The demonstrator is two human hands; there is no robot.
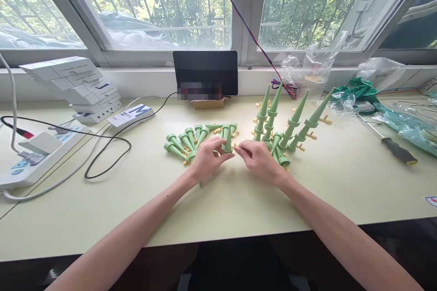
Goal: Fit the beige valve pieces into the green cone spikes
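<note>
My left hand (pixel 212 157) grips a green plant watering spike (pixel 228 143), its tip pointing up, between thumb and fingers. On the spike's right side, my right hand (pixel 256 157) pinches a small yellow valve (pixel 235 146) that sticks out of it. Loose green spikes (pixel 175 144) with yellow valves lie fanned out behind and left of my left hand. Behind my right hand stand several upright stacks of nested spikes (pixel 294 122), yellow valves jutting from their sides. A few more spikes (pixel 282 160) lie at the foot of these stacks, partly behind my right hand.
A tablet (pixel 205 70) leans on a cardboard stand by the window. White boxes (pixel 82 86) are piled at left, near a power strip (pixel 41 159) and a looping black cable (pixel 128 138). To the right lie a screwdriver (pixel 398 150) and green plastic bags (pixel 406 122).
</note>
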